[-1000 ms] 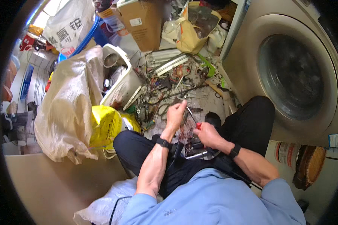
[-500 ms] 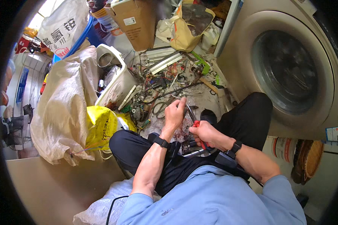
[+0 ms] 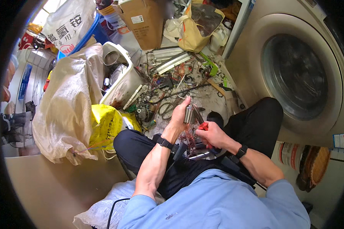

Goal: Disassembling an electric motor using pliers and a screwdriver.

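My left hand (image 3: pixel 178 115) is closed round a silvery, ridged metal core (image 3: pixel 190 113), with its thumb pointing up and away from me. Loose reddish copper wire (image 3: pixel 189 133) shows just below the core, over the scraps between my legs. A pair of red-handled pliers (image 3: pixel 203 125) sits in my right hand (image 3: pixel 214 134), whose fingers are wrapped round the handles. The dark jaws lie beside the right side of the core; whether they grip any wire cannot be made out. A shiny metal tube (image 3: pixel 199 156) rests near my lap.
Scrap wires, metal strips and scissors (image 3: pixel 165 109) litter the floor ahead. On the left stand a white bin (image 3: pixel 120 86) of metal parts, a pale sack (image 3: pixel 67 110) and a yellow bag (image 3: pixel 105 124). The washing machine (image 3: pixel 252 68) borders the right; a cardboard box (image 3: pixel 145 28) stands behind.
My left hand has turned, bringing the metal core and the copper wire into sight. The pliers have tilted and swung beside the core. The whole view has shifted slightly.
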### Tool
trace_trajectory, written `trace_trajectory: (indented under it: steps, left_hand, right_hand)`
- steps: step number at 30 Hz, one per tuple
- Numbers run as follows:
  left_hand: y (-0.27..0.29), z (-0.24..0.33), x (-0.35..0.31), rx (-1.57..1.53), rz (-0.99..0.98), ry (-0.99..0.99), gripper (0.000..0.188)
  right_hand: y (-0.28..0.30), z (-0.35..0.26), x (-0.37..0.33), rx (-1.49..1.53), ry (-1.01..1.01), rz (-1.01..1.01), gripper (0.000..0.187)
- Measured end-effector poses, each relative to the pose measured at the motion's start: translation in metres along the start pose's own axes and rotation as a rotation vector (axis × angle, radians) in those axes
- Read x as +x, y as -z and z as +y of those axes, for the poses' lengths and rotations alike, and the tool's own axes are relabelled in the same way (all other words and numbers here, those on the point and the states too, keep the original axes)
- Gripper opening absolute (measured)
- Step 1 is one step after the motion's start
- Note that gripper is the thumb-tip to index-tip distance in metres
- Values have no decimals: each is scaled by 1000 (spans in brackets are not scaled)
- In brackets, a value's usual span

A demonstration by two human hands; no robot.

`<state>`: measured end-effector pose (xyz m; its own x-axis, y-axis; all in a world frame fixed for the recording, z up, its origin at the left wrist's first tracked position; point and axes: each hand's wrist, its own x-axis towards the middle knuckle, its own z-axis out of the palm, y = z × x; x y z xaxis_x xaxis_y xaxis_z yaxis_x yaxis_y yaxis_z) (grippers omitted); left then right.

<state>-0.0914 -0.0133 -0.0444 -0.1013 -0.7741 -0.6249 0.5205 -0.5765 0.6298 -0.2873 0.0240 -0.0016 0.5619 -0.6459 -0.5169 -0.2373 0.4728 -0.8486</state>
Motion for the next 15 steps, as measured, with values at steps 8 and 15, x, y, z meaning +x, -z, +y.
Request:
trace_trajectory:
  steps: [8, 15]
  left_hand:
    - [-3, 9, -13, -241, -166, 32, 54]
    - [0, 10, -21, -267, -167, 24, 52]
  right_hand:
    - [0, -27, -10, -48, 0, -147, 18]
    - [6, -22, 1, -18, 25, -243, 20]
